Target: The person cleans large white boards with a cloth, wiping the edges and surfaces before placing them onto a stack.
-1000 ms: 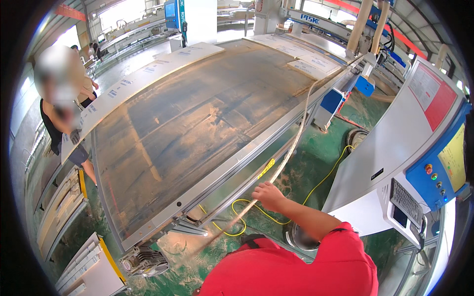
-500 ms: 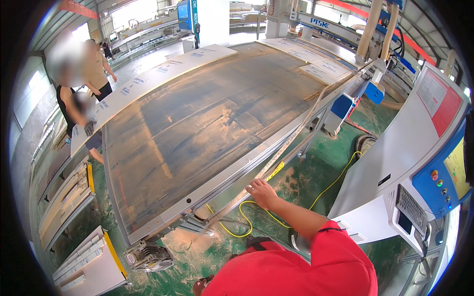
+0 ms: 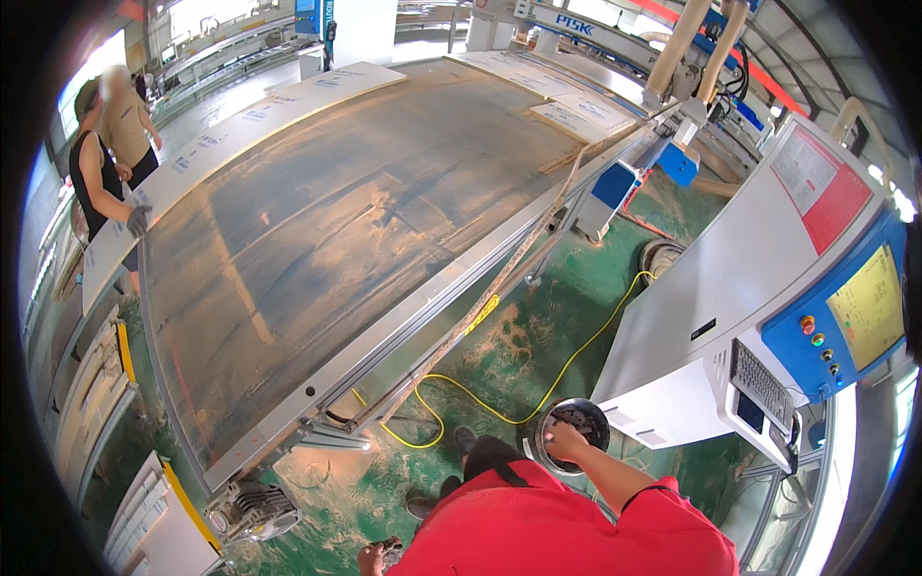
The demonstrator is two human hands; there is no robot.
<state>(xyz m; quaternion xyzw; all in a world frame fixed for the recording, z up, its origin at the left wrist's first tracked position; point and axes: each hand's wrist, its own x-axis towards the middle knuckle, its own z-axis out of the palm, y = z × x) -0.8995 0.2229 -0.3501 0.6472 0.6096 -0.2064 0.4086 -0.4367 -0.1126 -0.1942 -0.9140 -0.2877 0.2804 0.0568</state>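
Observation:
My right hand (image 3: pixel 565 440) hangs low in front of my body with its fingers curled, and nothing shows in it. In the head view it overlaps the open top of a round, dark bin (image 3: pixel 534 444) with a pale rim. At the bottom edge, my left hand (image 3: pixel 371 559) is partly hidden by my red shirt. It is closed around a small dark, mottled thing (image 3: pixel 392 551) that I cannot make out. Ahead, a long, thin, dusty strip (image 3: pixel 523 248) runs along the near side of the wide machine bed (image 3: pixel 317 230).
A white control cabinet (image 3: pixel 687 288) with a keyboard (image 3: pixel 762 382) stands at right. A yellow cable (image 3: pixel 557 379) curves over the dusty green floor. Across the bed, a gloved person (image 3: pixel 96 182) touches a long white panel (image 3: pixel 206 154); another person (image 3: pixel 127 134) stands behind. A motor (image 3: pixel 254 511) sits lower left.
My right hand has left the strip and dropped toward my body. My view has shifted right, bringing the round bin and my left hand into clearer sight. The person's gloved hand is now on the panel.

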